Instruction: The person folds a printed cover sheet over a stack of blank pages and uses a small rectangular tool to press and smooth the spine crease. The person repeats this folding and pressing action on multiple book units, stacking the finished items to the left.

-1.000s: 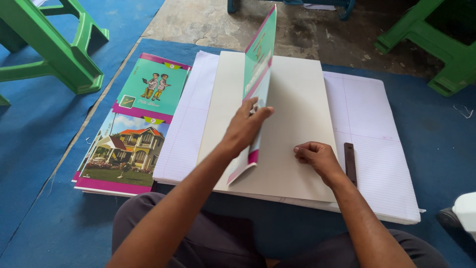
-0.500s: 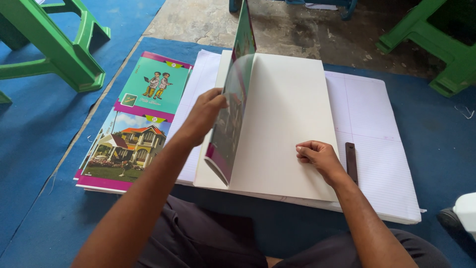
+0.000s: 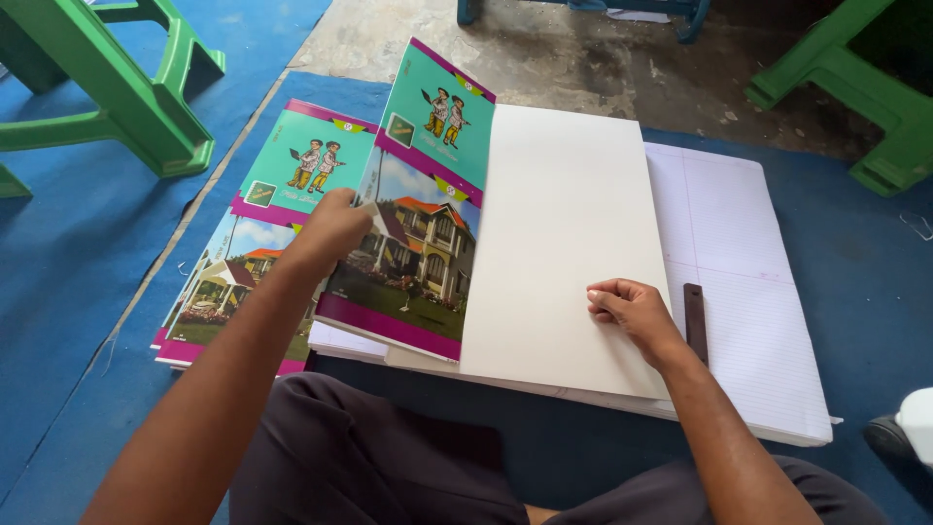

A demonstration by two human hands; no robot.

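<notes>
Teal cover (image 3: 413,224) now swung left; left hand (image 3: 330,226) grips edge.

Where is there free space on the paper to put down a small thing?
Free: the ruled sheets right of the dark ruler, and the upper blank cover above the right hand. Crowded: the left, where the left hand holds the printed cover over the cover pile.

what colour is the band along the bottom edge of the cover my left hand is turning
Magenta-pink. The band runs below the house picture on the cover that the left hand grips, seen in the head view.
</notes>
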